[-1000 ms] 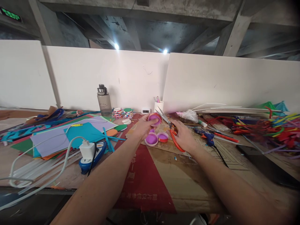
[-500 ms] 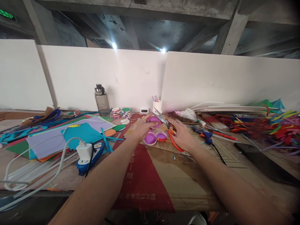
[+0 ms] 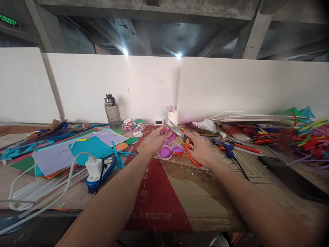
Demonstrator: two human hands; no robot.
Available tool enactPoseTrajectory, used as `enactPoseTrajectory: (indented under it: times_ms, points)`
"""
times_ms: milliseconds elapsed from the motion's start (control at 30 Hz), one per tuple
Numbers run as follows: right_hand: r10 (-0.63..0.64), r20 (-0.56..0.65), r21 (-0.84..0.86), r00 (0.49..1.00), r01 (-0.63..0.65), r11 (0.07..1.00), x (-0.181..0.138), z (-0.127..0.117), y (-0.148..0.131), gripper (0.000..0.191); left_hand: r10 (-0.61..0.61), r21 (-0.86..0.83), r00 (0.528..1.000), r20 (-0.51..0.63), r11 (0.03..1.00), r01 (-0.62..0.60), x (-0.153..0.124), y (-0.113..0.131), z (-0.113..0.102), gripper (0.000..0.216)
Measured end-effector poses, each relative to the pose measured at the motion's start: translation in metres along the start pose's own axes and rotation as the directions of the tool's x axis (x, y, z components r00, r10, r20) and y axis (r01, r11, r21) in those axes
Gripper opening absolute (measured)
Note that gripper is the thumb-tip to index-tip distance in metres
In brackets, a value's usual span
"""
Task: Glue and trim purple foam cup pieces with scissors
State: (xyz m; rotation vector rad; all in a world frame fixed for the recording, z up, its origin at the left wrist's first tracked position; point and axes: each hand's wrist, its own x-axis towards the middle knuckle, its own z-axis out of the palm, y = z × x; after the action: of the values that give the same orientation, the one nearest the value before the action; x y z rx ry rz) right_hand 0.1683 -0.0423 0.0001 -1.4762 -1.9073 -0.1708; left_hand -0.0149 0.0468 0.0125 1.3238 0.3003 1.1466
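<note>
My right hand [image 3: 199, 149] grips a pair of scissors [image 3: 189, 151] with orange handles. Their metal blades point up and left, across a small round purple piece [image 3: 168, 134]. That piece is held by its edge in my left hand [image 3: 157, 140], the fingers closed on it. Just below, a round purple piece with a pale rim [image 3: 165, 152] and another with a red rim [image 3: 177, 149] lie side by side on the cardboard [image 3: 200, 195]. The blades hide part of the held piece, so whether they touch it I cannot tell.
Coloured paper sheets [image 3: 53, 154] and a blue power strip with a white charger [image 3: 94, 168] are at left. A water bottle [image 3: 112, 113] stands by the white partition. To the right lie a blue glue gun [image 3: 227, 149], a black phone [image 3: 290, 178] and colourful strips [image 3: 305, 144].
The scissors' blades have shifted slightly left and down over the held piece. The whole view has tilted a little; both hands keep their hold.
</note>
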Motion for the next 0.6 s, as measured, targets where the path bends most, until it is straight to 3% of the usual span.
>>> enactPoseTrajectory:
  times_ms: [600]
  points:
    - [-0.002,-0.004,-0.008,1.000,0.002,1.000,-0.0014,-0.0020,-0.0031,0.047,-0.006,-0.005,1.000,0.018,1.000,0.007,0.0003,0.0010,-0.0023,0.035]
